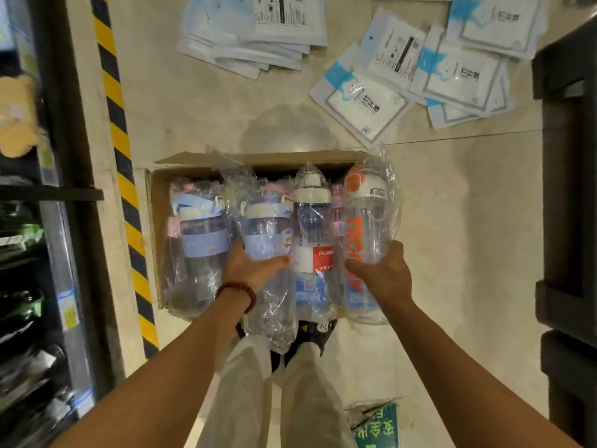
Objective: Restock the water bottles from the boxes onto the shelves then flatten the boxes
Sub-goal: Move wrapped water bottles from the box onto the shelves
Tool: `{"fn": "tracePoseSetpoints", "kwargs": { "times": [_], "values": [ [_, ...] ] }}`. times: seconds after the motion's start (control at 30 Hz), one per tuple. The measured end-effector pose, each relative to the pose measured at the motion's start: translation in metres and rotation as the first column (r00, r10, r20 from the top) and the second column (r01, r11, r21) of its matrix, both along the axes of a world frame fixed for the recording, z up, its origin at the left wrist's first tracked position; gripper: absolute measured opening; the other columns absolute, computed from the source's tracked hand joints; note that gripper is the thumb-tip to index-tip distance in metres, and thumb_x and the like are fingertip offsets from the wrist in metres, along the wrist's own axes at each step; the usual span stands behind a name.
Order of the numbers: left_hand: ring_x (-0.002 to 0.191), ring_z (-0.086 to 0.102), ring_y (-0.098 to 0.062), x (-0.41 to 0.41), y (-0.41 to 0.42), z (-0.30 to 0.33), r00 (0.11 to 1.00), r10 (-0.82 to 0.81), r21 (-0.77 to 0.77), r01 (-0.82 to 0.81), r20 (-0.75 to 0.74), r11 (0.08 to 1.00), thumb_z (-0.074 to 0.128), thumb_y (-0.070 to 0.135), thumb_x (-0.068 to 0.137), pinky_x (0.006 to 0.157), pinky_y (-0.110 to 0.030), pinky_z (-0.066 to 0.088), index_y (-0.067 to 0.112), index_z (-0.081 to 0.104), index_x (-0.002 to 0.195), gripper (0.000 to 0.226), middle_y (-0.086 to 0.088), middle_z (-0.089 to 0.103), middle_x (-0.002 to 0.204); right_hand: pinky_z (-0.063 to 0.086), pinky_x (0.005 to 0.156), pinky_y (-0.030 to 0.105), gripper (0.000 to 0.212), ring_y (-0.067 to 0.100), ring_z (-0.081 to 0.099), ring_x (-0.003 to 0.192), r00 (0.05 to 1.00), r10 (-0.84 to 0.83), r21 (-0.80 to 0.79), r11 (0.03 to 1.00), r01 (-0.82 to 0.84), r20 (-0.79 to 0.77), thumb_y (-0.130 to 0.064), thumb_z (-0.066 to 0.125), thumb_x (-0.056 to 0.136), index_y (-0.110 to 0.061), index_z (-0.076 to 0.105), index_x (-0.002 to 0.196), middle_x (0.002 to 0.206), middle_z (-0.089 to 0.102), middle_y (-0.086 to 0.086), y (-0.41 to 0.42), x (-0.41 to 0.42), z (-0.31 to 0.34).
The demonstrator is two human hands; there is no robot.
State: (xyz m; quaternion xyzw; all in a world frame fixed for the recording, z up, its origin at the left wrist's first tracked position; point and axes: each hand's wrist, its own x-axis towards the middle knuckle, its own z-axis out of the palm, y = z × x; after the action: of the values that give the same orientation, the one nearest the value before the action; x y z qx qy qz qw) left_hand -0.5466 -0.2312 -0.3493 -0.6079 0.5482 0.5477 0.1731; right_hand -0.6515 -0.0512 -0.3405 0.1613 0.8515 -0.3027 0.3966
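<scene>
Far left: the shelf unit [48, 221] runs down the edge of view, its contents dark and blurred; I cannot say for certain what stands on it. Beside it, yellow-and-black hazard tape [124, 176] marks the floor.

Centre: the cardboard box [155, 202] sits open on the floor just ahead of my shoes [310, 334], more wrapped bottles lying inside it. I hold four bottles fanned above it, each in a loose clear plastic bag.

My left hand [255, 270], bead bracelet [237, 294] at the wrist, is closed around the lower body of the second blue bottle [266, 227]. The first blue bottle [200, 234] sits further left, pressed against it. The tall bottle with the red label [315, 240] rides between my two hands; which hand carries it I cannot tell.

My right hand [386, 273] is wrapped about the middle of the clear bottle with orange lettering [366, 227], thumb across the front.

Assessment: the bottles appear empty, so light and rigid. The bags are slick and slack; film can slide over the plastic beneath. Hold should bear on the bottle body through the film, never on the loose bag ends. Four at once is a marginal load.

Upper right: flat white-and-blue packets [365, 101] lie scattered on the floor, well apart from the box.
</scene>
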Motion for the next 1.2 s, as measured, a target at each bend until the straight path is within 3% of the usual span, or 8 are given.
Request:
{"fn": "tracePoseSetpoints", "kwargs": {
  "times": [0.17, 0.37, 0.53, 0.67, 0.77, 0.87, 1.1, 1.2],
  "values": [
    [0.082, 0.054, -0.008, 0.01, -0.006, 0.042, 0.992, 0.063, 0.015, -0.062, -0.107, 0.998, 0.083, 0.011, 0.065, 0.063, -0.017, 0.042, 0.017, 0.044, 0.113, 0.062, 0.01, 0.055, 0.091, 0.05, 0.083, 0.035, 0.077, 0.02, 0.061, 0.099, 0.997, -0.078, -0.124, 0.989, 0.077, -0.006, -0.036, 0.077, 0.053, -0.026, 0.042, 0.121, 0.111, 0.059, -0.002, -0.001, 0.013, 0.05],
    [0.093, 0.066, -0.013, 0.012, -0.035, 0.128, 0.947, 0.076, 0.012, -0.076, -0.313, 0.997, 0.092, 0.018, 0.051, 0.078, -0.029, 0.051, 0.011, 0.062, 0.107, 0.065, 0.0, 0.066, 0.096, 0.056, 0.081, 0.044, 0.058, 0.017, 0.067, 0.09, 0.991, -0.097, -0.295, 0.953, 0.067, -0.088, -0.039, 0.076, 0.046, -0.038, 0.052, 0.099, 0.1, 0.066, -0.004, -0.025, 0.016, 0.13],
    [0.082, 0.066, 0.005, 0.007, -0.074, 0.237, 0.857, -0.038, -0.141, -0.041, -0.515, 0.989, 0.086, 0.006, 0.059, 0.072, -0.015, 0.053, 0.018, 0.065, 0.104, 0.05, 0.014, 0.071, 0.091, 0.056, 0.074, 0.032, 0.056, 0.016, 0.066, 0.086, 0.989, -0.071, -0.466, 0.885, 0.004, -0.126, -0.003, 0.081, 0.065, -0.031, 0.05, 0.101, 0.097, 0.066, -0.001, -0.063, 0.013, 0.219],
    [0.094, 0.065, -0.013, 0.02, -0.104, 0.322, 0.789, -0.005, -0.23, -0.174, -0.614, 0.958, 0.089, 0.015, 0.054, 0.068, -0.014, 0.051, 0.011, 0.059, 0.107, 0.061, 0.006, 0.069, 0.094, 0.051, 0.059, 0.012, 0.048, 0.003, 0.063, 0.073, 0.973, -0.028, -0.565, 0.818, -0.108, -0.227, -0.001, 0.079, 0.07, -0.024, 0.048, 0.098, 0.086, 0.06, -0.006, -0.097, 0.016, 0.301],
    [0.079, 0.068, -0.007, 0.031, -0.116, 0.368, 0.725, 0.009, -0.195, -0.197, -0.689, 0.961, 0.083, 0.03, 0.036, 0.06, -0.022, 0.054, 0.022, 0.06, 0.099, 0.068, 0.01, 0.073, 0.086, 0.041, 0.061, -0.001, 0.058, -0.017, 0.059, 0.074, 0.963, 0.045, -0.635, 0.743, -0.21, -0.266, -0.019, 0.077, 0.065, -0.019, 0.047, 0.114, 0.095, 0.061, -0.01, -0.117, 0.019, 0.345],
    [0.085, 0.067, -0.017, 0.052, -0.122, 0.425, 0.678, 0.054, -0.225, -0.316, -0.733, 0.922, 0.081, 0.036, 0.03, 0.064, -0.028, 0.055, 0.02, 0.06, 0.103, 0.077, 0.0, 0.07, 0.097, 0.052, 0.072, 0.017, 0.055, 0.005, 0.066, 0.091, 0.95, 0.071, -0.692, 0.669, -0.272, -0.304, -0.019, 0.081, 0.066, -0.034, 0.049, 0.107, 0.103, 0.065, -0.007, -0.14, 0.02, 0.391],
    [0.074, 0.068, -0.002, 0.109, -0.104, 0.517, 0.545, 0.072, -0.297, -0.557, -0.835, 0.776, 0.083, 0.037, 0.02, 0.06, -0.015, 0.053, 0.014, 0.059, 0.1, 0.086, 0.014, 0.073, 0.078, 0.053, 0.09, 0.041, 0.088, 0.013, 0.06, 0.108, 0.853, 0.285, -0.718, 0.462, -0.521, -0.437, -0.052, 0.077, 0.044, -0.034, 0.043, 0.124, 0.117, 0.06, -0.01, -0.163, 0.024, 0.478],
    [0.095, 0.067, -0.025, 0.146, -0.087, 0.539, 0.514, 0.124, -0.299, -0.662, -0.849, 0.687, 0.083, 0.038, 0.029, 0.076, -0.035, 0.057, 0.006, 0.058, 0.115, 0.095, -0.007, 0.07, 0.104, 0.053, 0.089, 0.046, 0.086, 0.017, 0.06, 0.107, 0.788, 0.362, -0.715, 0.342, -0.609, -0.498, -0.051, 0.079, 0.046, -0.03, 0.044, 0.122, 0.118, 0.06, -0.002, -0.177, 0.042, 0.505]
  ]
}}
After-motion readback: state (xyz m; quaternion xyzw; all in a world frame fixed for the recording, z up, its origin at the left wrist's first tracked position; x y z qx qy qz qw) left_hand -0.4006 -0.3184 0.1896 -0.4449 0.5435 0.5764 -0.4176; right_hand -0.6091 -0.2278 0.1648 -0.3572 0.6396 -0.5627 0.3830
